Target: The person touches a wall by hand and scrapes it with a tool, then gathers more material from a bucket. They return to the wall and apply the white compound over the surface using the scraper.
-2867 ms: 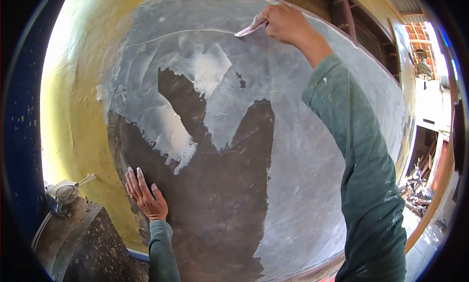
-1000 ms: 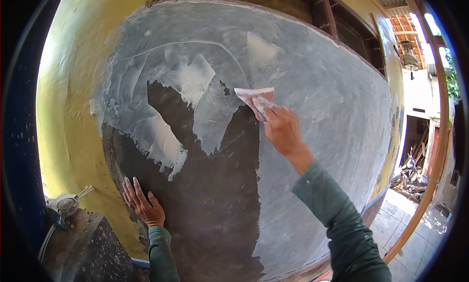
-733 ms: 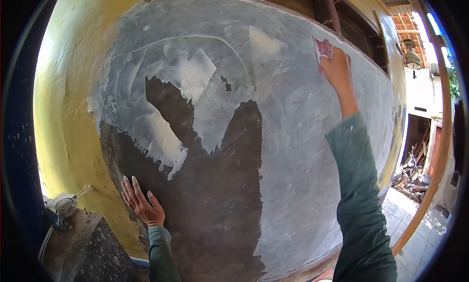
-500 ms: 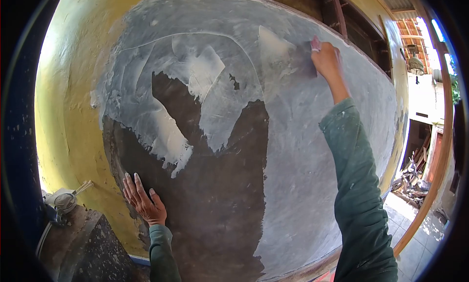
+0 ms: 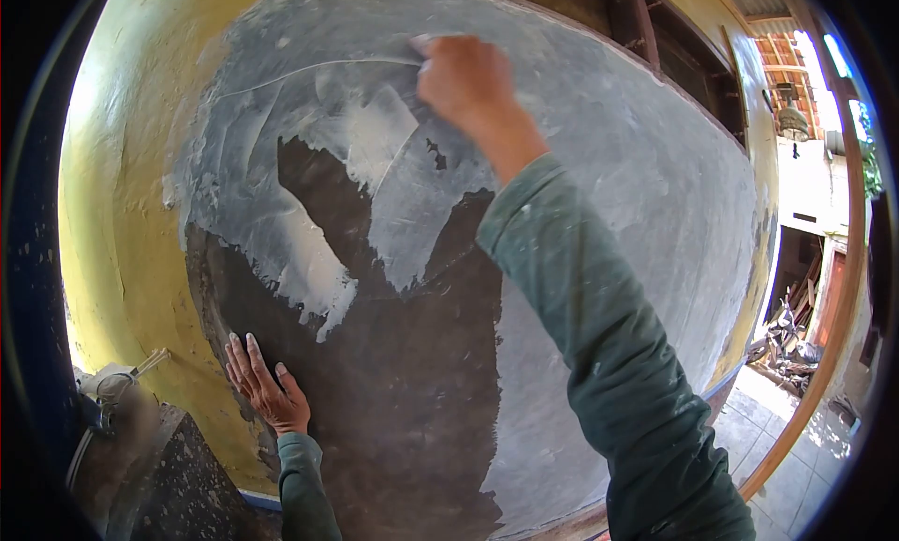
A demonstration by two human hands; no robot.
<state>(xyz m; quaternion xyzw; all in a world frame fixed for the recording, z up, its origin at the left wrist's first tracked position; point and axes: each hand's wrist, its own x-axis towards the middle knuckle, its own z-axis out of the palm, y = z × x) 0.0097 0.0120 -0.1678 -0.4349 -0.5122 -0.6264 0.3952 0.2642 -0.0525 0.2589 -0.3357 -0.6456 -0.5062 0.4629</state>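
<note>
One grey wall (image 5: pixel 674 232): straight ahead, pale filler (image 5: pixel 314 255) smeared upper left.
Dark patch (image 5: pixel 403 400): below the right hand (image 5: pixel 465 77), taller than wide — the left hand (image 5: pixel 270 396) is nearer, on its left edge.
Pale ridge (image 5: pixel 318 65): runs leftward from the right hand.
Right hand: curled, blurred, green sleeve (image 5: pixel 609 335) slanting up to it — can't tell what it pinches.
Left hand: laid flat, fingers upward, slightly spread.

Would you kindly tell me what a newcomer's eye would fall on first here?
Most likely the dark patch at the lower middle, ragged-edged against the pale grey coating above it and to its right. Next, perhaps, the blurred right hand raised near the top, then the left hand, open by the patch's left edge.
</note>
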